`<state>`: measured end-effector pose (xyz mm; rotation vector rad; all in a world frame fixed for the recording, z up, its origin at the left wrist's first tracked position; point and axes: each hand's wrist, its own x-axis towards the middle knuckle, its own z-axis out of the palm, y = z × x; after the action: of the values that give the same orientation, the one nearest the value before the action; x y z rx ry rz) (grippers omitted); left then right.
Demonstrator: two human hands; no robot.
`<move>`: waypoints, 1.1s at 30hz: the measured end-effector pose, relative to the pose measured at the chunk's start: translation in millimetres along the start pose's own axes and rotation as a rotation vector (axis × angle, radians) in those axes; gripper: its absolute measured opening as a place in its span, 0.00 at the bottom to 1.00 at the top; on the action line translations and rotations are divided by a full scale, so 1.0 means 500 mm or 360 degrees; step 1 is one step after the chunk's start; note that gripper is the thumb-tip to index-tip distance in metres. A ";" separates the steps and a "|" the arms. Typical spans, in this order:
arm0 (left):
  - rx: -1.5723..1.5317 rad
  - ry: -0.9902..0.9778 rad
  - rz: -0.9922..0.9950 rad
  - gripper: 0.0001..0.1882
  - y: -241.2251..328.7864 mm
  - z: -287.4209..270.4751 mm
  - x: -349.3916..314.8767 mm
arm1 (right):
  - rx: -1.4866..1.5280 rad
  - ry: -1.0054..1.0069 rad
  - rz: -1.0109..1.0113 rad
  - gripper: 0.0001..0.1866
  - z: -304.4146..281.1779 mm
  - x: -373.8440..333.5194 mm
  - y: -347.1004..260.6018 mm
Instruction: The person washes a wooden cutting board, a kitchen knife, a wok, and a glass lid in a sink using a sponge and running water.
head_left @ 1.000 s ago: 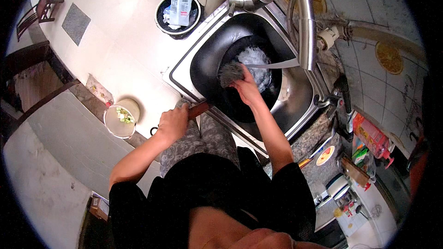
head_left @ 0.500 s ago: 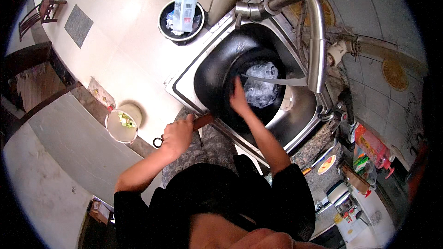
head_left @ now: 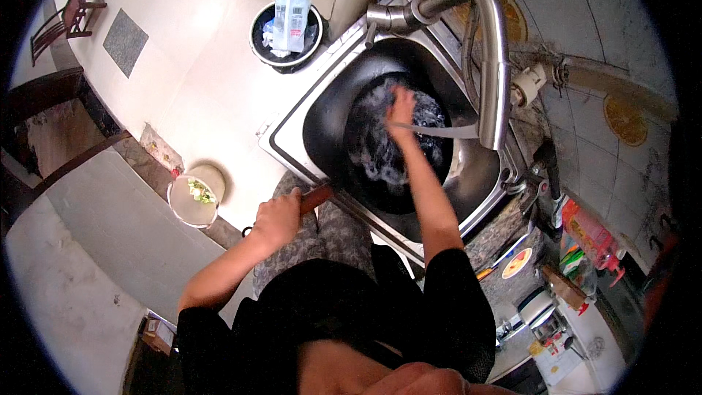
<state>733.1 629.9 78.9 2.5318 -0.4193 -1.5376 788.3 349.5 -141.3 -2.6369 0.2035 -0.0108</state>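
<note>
A black wok (head_left: 398,201) sits tilted in the dark sink (head_left: 322,121), with foamy water (head_left: 376,157) swirling inside it. My left hand (head_left: 278,219) is closed round the wok's brown handle (head_left: 316,197), which reaches over the sink's front edge. Inside the wok, my right hand (head_left: 401,111) has its fingers stretched out toward the far wall; they are slightly blurred and I make out nothing in them. From the steel tap (head_left: 496,88) a stream of water (head_left: 446,132) runs to the right hand's wrist.
Behind the sink's left side stands a bin (head_left: 254,40) with a light-blue packet in it. A pale bucket (head_left: 212,179) holding green scraps is on the floor at left. On the right-hand counter are a pink bottle (head_left: 591,232) and a small patterned plate (head_left: 518,263).
My right hand has moved up and right, from the wok's left side into its middle. The water has spread from one foamy patch across the wok. My left hand has kept its grip.
</note>
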 end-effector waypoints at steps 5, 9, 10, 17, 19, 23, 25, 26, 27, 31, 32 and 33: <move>-0.0121 -0.0039 0.0101 0.16 -0.017 0.012 0.003 | -0.0732 -0.0102 0.0296 0.18 -0.036 -0.140 0.078; -0.0051 -0.0040 0.0075 0.17 0.001 0.012 0.002 | 0.0342 -0.0645 0.0662 0.25 0.000 -0.185 -0.084; 0.0009 -0.0020 0.0036 0.17 0.007 0.014 -0.002 | 0.0903 -0.0514 0.0577 0.26 0.017 -0.180 -0.087; -0.0028 0.0046 0.0068 0.16 -0.001 0.023 -0.007 | -0.0129 -0.1951 -0.0072 0.20 -0.194 -0.215 0.091; 0.0029 0.0078 0.0111 0.15 -0.007 0.027 -0.002 | -0.1131 -0.1193 -0.0260 0.18 -0.154 -0.211 0.230; -0.0082 0.0115 0.0143 0.15 -0.013 0.026 0.004 | -0.1135 -0.0416 0.0049 0.15 -0.111 -0.185 0.153; -0.0188 0.0077 0.0170 0.15 -0.017 0.023 0.008 | -0.1036 -0.0647 0.0304 0.19 -0.082 -0.260 0.084; -0.0183 0.0087 0.0170 0.15 -0.015 0.026 0.008 | -0.0909 -0.0799 0.0466 0.22 -0.089 -0.281 0.024; -0.0173 0.0097 0.0169 0.15 -0.015 0.029 0.008 | -0.0566 -0.1059 0.0688 0.24 -0.107 -0.275 -0.044; 0.0011 0.0098 0.0049 0.12 -0.009 0.023 0.016 | 0.0687 -0.0417 0.0211 0.23 0.003 -0.187 -0.106; 0.0013 0.0093 0.0042 0.12 -0.008 0.020 0.016 | 0.0687 -0.0116 0.0035 0.22 0.036 -0.121 -0.095; 0.0011 0.0088 0.0031 0.12 -0.009 0.016 0.013 | 0.0531 -0.0015 0.0033 0.22 0.044 -0.056 -0.069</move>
<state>729.6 632.1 68.3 2.5607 -0.4416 -1.4583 766.3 393.9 -143.3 -2.3021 0.2065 -0.0236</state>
